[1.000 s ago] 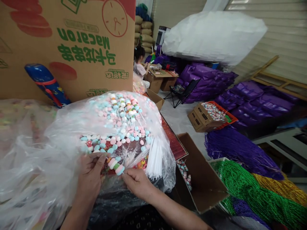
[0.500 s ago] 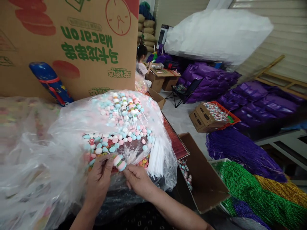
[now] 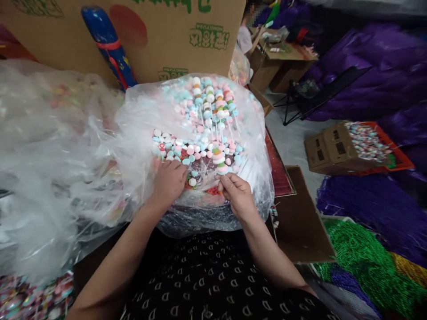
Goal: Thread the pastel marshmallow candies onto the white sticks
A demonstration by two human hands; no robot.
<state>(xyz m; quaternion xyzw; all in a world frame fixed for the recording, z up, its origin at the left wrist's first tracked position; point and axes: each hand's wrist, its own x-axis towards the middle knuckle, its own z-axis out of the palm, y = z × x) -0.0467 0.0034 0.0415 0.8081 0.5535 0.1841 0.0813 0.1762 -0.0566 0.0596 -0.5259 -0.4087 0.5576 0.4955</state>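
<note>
Pinched in my right hand (image 3: 236, 191) is the lower end of a candy skewer (image 3: 219, 161), held upright with pink, white and green pieces on it. My left hand (image 3: 170, 180) rests palm down among loose candies at the left side of the pile; its fingertips are partly hidden, so what they touch cannot be made out. Round pink, white and blue candies (image 3: 191, 158) lie in a clear plastic bag (image 3: 143, 102). Several finished skewers (image 3: 220, 104) lie at the back of the bag. White sticks (image 3: 246, 173) lie right of my right hand.
A large cardboard box (image 3: 187, 40) stands behind, with a blue case (image 3: 108, 46) against it. An open carton (image 3: 303, 218) is at the right, near green tinsel (image 3: 356, 258). Farther back are a folding chair (image 3: 320, 93) and a person's arm (image 3: 256, 41).
My left hand has let go of the skewer and moved onto the loose candies. My right hand now holds the skewer upright. The view has tilted down.
</note>
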